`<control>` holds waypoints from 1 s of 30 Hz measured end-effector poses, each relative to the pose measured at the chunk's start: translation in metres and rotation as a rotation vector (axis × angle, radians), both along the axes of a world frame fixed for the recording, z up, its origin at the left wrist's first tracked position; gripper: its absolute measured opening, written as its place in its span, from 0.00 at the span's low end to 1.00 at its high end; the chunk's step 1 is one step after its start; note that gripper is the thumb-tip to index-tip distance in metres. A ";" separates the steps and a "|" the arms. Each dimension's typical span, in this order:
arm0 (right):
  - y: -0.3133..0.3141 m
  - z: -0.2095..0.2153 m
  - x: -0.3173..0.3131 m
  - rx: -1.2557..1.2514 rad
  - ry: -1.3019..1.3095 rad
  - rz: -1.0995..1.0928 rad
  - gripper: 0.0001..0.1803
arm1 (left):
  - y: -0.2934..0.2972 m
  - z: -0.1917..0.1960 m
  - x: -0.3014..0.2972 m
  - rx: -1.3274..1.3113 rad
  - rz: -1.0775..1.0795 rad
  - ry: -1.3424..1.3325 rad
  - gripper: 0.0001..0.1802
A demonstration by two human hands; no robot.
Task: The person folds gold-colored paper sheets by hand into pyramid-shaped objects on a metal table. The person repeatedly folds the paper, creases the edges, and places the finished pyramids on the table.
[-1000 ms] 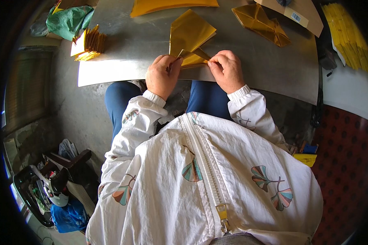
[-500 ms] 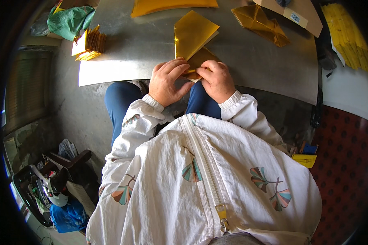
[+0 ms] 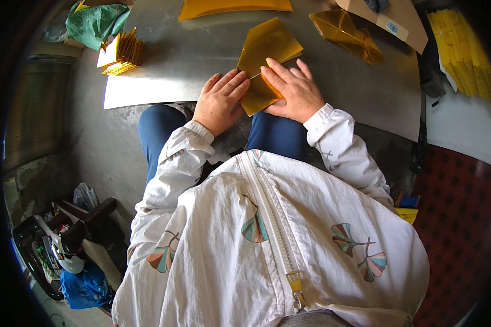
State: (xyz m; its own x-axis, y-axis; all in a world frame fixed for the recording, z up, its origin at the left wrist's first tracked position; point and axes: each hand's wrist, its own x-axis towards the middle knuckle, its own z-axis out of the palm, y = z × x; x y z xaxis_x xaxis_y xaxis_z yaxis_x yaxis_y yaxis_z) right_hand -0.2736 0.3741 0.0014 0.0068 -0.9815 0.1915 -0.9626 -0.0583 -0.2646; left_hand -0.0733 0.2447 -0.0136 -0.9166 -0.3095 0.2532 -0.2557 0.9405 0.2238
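Observation:
A gold foil paper [image 3: 270,46], folded to a point at its far end, lies at the near edge of the metal table [image 3: 174,65]. Its near part is turned over into a second gold panel that juts past the table edge above my lap. My left hand [image 3: 219,102] rests along the paper's left side, fingers stretched out and fingertips at the fold. With fingers spread, my right hand [image 3: 295,91] lies flat over the right side of the fold, hiding part of it. Neither hand grips anything.
A fanned stack of folded gold papers [image 3: 126,53] stands at the table's left, near a green plastic bag [image 3: 95,24]. Gold sheets [image 3: 232,7] lie at the far edge. Back right are a crumpled-looking folded gold piece [image 3: 348,35], a cardboard box [image 3: 412,24] and yellow bundles [image 3: 461,54].
My right hand has opened from a pinch and spread flat, moving slightly right. The near part of the paper now lies flatter, and the paper has turned a little clockwise.

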 end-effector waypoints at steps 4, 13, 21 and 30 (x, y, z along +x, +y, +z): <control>0.004 -0.009 0.004 0.048 0.018 -0.034 0.44 | 0.005 0.002 0.001 -0.021 0.019 0.045 0.27; 0.010 -0.017 0.022 -0.006 0.039 -0.142 0.40 | 0.022 -0.007 -0.003 -0.107 -0.077 0.259 0.10; 0.013 -0.016 0.022 -0.168 -0.009 -0.102 0.27 | 0.016 0.000 0.010 0.022 0.074 0.247 0.10; -0.002 -0.022 0.016 -0.326 -0.302 -0.111 0.10 | 0.016 0.003 0.011 0.145 0.209 0.314 0.09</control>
State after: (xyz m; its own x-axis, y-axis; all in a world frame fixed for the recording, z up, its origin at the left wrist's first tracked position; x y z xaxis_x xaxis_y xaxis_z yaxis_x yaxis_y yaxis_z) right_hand -0.2575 0.3716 -0.0210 -0.1989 -0.8613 0.4676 -0.8503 -0.0856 -0.5193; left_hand -0.0622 0.2610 -0.0109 -0.7150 -0.5342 0.4510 -0.3366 0.8284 0.4478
